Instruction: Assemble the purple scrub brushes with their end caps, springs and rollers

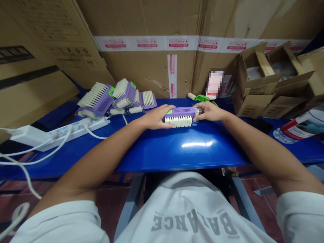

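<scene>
A purple brush (181,112) with green ends and cream bristles lies level between my two hands, just over the blue table. My left hand (158,117) is closed around its left end, thumb on top. At its right end, where a clear plastic part shows, my right hand (209,112) grips with thumb and fingers. The bristles face toward me. Several like brushes (100,99) are heaped to the left of my left hand. Behind my right hand lies a green-handled piece (202,98) with a white roller (191,96).
A white power strip (73,131) with plugs and cables lies on the left of the blue table (162,152). Open cardboard boxes (257,104) and a labelled water bottle (298,126) stand at the right. A large taped cardboard wall (141,67) closes off the back.
</scene>
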The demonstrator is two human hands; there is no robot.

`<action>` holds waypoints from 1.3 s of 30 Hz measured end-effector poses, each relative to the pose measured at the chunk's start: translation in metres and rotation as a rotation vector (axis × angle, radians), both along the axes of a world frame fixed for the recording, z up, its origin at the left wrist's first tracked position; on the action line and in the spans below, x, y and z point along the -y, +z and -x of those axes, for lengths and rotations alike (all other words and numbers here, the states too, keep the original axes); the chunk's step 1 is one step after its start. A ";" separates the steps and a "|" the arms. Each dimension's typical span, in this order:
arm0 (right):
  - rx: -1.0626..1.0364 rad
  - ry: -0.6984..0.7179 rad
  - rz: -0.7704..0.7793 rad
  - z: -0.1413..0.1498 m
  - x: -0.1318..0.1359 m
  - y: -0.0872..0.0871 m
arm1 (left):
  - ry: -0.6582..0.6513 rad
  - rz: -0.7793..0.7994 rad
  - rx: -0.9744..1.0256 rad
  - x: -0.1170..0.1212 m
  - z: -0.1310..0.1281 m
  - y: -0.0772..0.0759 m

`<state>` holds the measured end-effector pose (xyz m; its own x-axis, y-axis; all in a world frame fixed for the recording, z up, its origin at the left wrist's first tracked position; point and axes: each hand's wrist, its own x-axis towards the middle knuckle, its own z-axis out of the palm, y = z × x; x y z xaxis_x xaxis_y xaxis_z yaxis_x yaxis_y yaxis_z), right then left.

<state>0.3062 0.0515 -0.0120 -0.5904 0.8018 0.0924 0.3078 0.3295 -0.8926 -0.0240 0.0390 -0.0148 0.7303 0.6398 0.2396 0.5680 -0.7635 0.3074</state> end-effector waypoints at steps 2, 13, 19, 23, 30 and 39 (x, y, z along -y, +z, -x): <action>-0.008 -0.024 -0.002 0.001 0.001 -0.001 | 0.010 0.005 0.005 0.000 0.000 0.000; -0.001 -0.111 -0.034 0.005 0.002 -0.004 | 0.057 0.009 0.004 0.003 -0.002 -0.001; -0.028 -0.114 -0.014 0.006 0.002 -0.005 | 0.064 0.018 0.013 0.004 -0.003 -0.001; -0.017 -0.114 -0.022 0.006 0.002 -0.005 | 0.062 0.015 0.006 0.004 -0.003 -0.001; -0.019 -0.121 -0.019 0.007 0.003 -0.004 | 0.065 0.028 -0.002 0.006 -0.003 0.000; -0.020 -0.121 -0.015 0.007 0.002 -0.005 | 0.076 0.021 -0.008 0.007 -0.005 0.001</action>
